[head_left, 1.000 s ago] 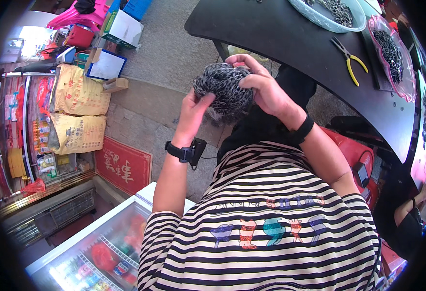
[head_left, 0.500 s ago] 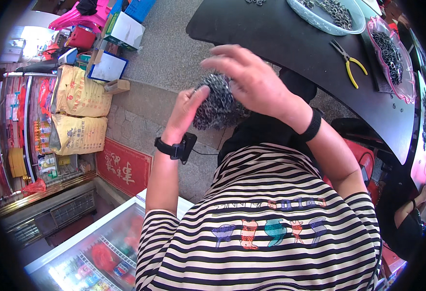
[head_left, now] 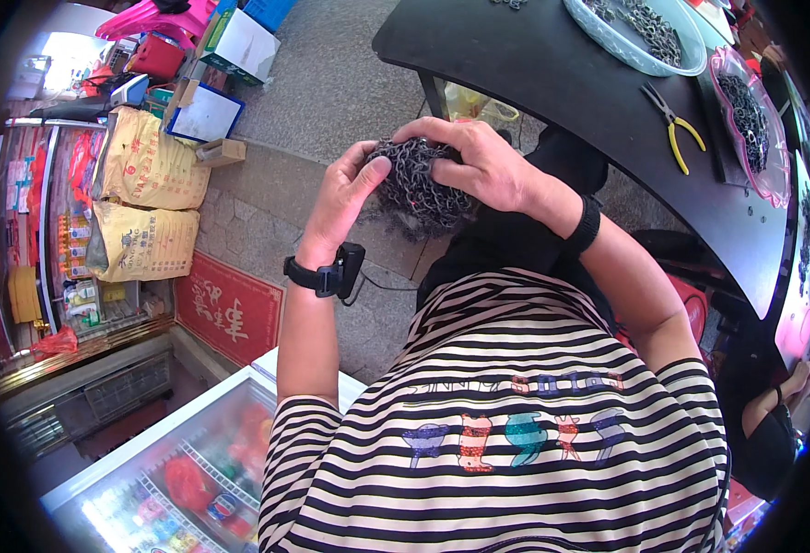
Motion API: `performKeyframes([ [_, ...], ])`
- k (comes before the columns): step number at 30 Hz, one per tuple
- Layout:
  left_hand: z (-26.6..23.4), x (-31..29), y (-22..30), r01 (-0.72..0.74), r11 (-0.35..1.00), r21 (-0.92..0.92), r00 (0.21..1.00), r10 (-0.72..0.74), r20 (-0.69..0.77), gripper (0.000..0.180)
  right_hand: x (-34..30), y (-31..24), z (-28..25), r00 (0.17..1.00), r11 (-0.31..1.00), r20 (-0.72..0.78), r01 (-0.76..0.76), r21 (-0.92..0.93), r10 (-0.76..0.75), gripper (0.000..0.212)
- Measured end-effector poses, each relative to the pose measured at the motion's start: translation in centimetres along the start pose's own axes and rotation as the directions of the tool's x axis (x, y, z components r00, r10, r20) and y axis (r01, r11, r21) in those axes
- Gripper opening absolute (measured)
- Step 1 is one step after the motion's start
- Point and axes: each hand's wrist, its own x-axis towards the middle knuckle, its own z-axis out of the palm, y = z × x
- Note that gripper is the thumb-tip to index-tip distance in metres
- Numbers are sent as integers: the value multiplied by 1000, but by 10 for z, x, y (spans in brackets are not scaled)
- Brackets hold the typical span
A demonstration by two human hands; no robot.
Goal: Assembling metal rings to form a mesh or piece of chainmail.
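Holding a dark chain bundle in front of the body, a person in a striped shirt looks down past two bare forearms, each with a black band at the wrist. The left hand grips the near-left side, its thumb pressed over the bundle and its fingers bent behind. The right hand arches over the top and right side, its fingers bent inward against the links. The bundle is a rounded, tangled mass of fine grey links with a fuzzy lower edge, held up above the floor and apart from the tabletop. Judging from this alone, the handling is partway along: the chain is gathered into one clump, but it is not yet put down, and whether it is being sorted out or simply carried cannot be told. Farther out, on the dark tabletop, yellow-handled pliers lie slightly open, out of both hands. Beyond them, a pink tray is heaped with dark links, and a pale tub holds more chain, so plenty appears left outside the hands. At the far right edge, another person's hand shows, its activity unclear.
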Motion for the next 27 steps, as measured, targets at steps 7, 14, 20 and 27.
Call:
performKeyframes([
  [7, 7, -16, -25, -177, 960, 219, 969, 209, -134, 62, 9, -2, 1, 983, 808, -82, -86, 583, 165, 41],
  [14, 9, -16, -25, -67, 990, -127, 990, 51, -129, 35, 27, 20, 3, 983, 216, 63, -101, 971, 175, 42],
  [20, 1, -21, 19, -59, 799, -599, 986, -46, -159, 31, 16, 36, 18, 983, 810, 76, -182, 557, 168, 72],
  [27, -21, -19, 17, -46, 799, -600, 979, -84, -186, 42, 25, 33, 17, 988, 889, 5, -143, 435, 157, 31],
])
